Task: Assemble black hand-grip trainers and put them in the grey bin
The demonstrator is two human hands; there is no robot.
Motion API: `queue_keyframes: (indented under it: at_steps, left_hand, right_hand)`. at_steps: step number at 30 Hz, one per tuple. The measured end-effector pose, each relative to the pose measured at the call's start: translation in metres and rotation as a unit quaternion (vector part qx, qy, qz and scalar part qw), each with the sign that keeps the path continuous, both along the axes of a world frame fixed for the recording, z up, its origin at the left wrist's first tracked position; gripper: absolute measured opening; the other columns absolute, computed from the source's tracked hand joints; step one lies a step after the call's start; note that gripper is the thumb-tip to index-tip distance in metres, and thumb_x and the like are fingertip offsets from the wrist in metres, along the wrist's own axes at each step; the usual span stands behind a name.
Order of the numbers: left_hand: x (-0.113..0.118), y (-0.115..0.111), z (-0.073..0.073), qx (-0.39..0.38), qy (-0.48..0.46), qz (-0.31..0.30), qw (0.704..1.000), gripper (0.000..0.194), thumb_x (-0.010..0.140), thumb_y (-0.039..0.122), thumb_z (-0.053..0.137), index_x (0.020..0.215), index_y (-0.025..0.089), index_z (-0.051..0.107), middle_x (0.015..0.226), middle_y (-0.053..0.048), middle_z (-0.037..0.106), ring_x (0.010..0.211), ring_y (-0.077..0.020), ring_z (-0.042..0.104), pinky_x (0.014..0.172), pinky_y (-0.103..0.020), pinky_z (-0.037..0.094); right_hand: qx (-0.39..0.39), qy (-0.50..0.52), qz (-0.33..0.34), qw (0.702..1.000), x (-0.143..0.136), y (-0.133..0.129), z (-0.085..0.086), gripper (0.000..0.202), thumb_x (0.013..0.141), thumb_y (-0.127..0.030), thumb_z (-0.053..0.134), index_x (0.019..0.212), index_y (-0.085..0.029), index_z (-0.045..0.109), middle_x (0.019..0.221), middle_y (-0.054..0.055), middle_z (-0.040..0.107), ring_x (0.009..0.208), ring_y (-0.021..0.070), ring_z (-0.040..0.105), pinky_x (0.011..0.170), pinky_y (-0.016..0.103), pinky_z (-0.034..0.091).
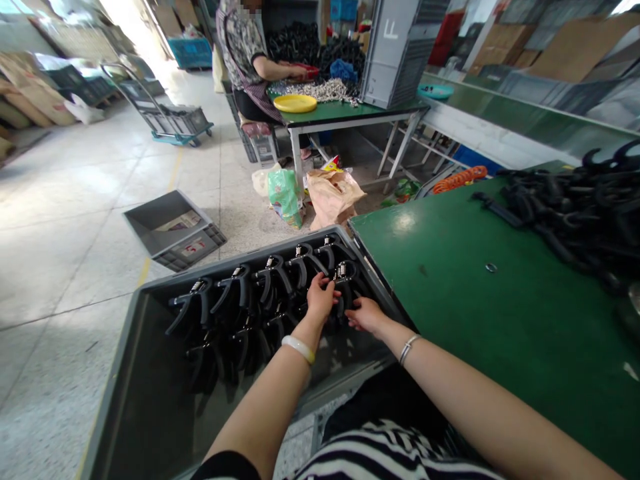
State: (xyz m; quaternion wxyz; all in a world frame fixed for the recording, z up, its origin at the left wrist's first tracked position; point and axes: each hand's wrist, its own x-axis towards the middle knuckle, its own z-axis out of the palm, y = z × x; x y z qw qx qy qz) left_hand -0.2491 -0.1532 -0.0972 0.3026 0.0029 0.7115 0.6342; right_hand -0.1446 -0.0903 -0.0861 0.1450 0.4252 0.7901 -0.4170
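A grey bin (135, 320) holds several black spring hand grips (235, 290) laid in rows. At its right end, my left hand (323, 297) touches the left side of a black hand grip (345, 272) with a silver spring, fingers bent round its upper part. Against the lower right of the same grip is my right hand (364, 315), its fingertips closed on a handle. Both hands are over the bin, close together but apart.
To the right stands a green table (450, 313) with a small metal ring (491, 268) and a heap of black parts (590, 207). A grey crate (175, 227) sits on the floor beyond the bin. A person (245, 60) works at another table (350, 117).
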Motion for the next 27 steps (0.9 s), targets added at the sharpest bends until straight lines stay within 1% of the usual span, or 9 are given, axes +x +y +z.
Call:
queue_keyframes:
  at_steps: [4,7,11,14,16,18,21,24,27]
  left_hand:
    - [0.0,-0.027,-0.016,-0.071,-0.01,0.015,0.997,0.03,0.073,0.022,0.062,0.103,0.019,0.057,0.107,-0.009,0.06,0.085,-0.0148,0.06,0.068,-0.022,0.048]
    - [0.007,-0.037,-0.026,-0.084,-0.063,-0.014,0.994,0.028,0.072,0.025,0.063,0.098,0.015,0.059,0.091,-0.01,0.064,0.084,-0.0186,0.061,0.069,-0.027,0.048]
    - [0.014,-0.032,-0.031,-0.07,-0.095,-0.032,0.993,0.041,0.079,0.027,0.055,0.118,0.017,0.048,0.1,-0.011,0.062,0.08,-0.0161,0.062,0.066,-0.025,0.049]
    - [0.015,-0.022,-0.031,-0.058,-0.092,-0.042,0.993,0.045,0.083,0.026,0.048,0.126,0.02,0.039,0.11,-0.011,0.058,0.082,-0.0155,0.062,0.065,-0.026,0.05]
    - [0.015,-0.017,-0.03,-0.064,-0.076,-0.052,0.994,0.046,0.082,0.024,0.048,0.127,0.021,0.039,0.113,-0.012,0.057,0.085,-0.0185,0.062,0.07,-0.03,0.051]
    - [0.015,-0.014,-0.031,-0.077,-0.046,-0.061,0.994,0.043,0.08,0.024,0.052,0.122,0.02,0.045,0.115,-0.013,0.056,0.098,-0.0233,0.059,0.081,-0.034,0.048]
    - [0.013,-0.015,-0.032,-0.097,0.006,-0.071,0.993,0.029,0.077,0.023,0.056,0.106,0.018,0.057,0.119,-0.014,0.055,0.119,-0.027,0.044,0.099,-0.036,0.033]
    - [0.008,-0.02,-0.033,-0.102,0.044,-0.086,0.99,0.021,0.078,0.025,0.056,0.096,0.016,0.062,0.116,-0.015,0.058,0.12,-0.0274,0.042,0.103,-0.036,0.026]
    - [0.004,-0.026,-0.029,-0.1,0.079,-0.085,0.988,0.026,0.08,0.03,0.052,0.1,0.015,0.061,0.118,-0.015,0.057,0.119,-0.0261,0.044,0.103,-0.034,0.028]
  right_hand:
    - [-0.004,0.024,-0.032,0.999,0.0,-0.005,-0.006,0.03,0.075,-0.029,0.059,0.099,-0.011,0.058,0.072,0.006,0.066,0.058,0.0141,0.062,0.049,0.021,0.045]
    - [0.008,0.035,-0.042,0.998,0.002,-0.01,-0.012,0.028,0.076,-0.036,0.057,0.088,-0.011,0.062,0.074,0.008,0.066,0.062,0.0158,0.062,0.052,0.022,0.045]
    - [0.038,0.049,-0.051,0.997,0.005,-0.015,-0.015,0.026,0.081,-0.034,0.049,0.085,-0.012,0.063,0.079,0.008,0.067,0.071,0.0168,0.062,0.058,0.022,0.045]
    - [0.075,0.066,-0.046,0.994,0.008,-0.017,-0.006,0.03,0.084,-0.035,0.043,0.089,-0.012,0.061,0.086,0.01,0.066,0.08,0.0175,0.062,0.066,0.023,0.044]
    - [0.101,0.077,-0.034,0.991,0.01,-0.019,0.002,0.032,0.085,-0.035,0.041,0.098,-0.012,0.058,0.093,0.011,0.065,0.087,0.0189,0.06,0.072,0.024,0.043]
    - [0.122,0.082,-0.018,0.989,0.01,-0.021,0.009,0.034,0.085,-0.034,0.041,0.108,-0.012,0.054,0.099,0.012,0.063,0.094,0.0209,0.058,0.078,0.027,0.041]
    - [0.123,0.08,0.011,0.989,0.006,-0.023,0.014,0.038,0.085,-0.033,0.044,0.115,-0.01,0.049,0.099,0.015,0.062,0.094,0.0237,0.058,0.08,0.031,0.041]
    - [0.103,0.086,0.03,0.991,0.002,-0.022,0.015,0.036,0.085,-0.033,0.045,0.112,-0.009,0.051,0.096,0.015,0.063,0.092,0.0243,0.059,0.079,0.031,0.041]
    - [0.073,0.108,0.028,0.991,0.004,-0.017,0.015,0.032,0.085,-0.036,0.046,0.108,-0.015,0.055,0.097,0.009,0.064,0.092,0.0197,0.059,0.079,0.027,0.041]
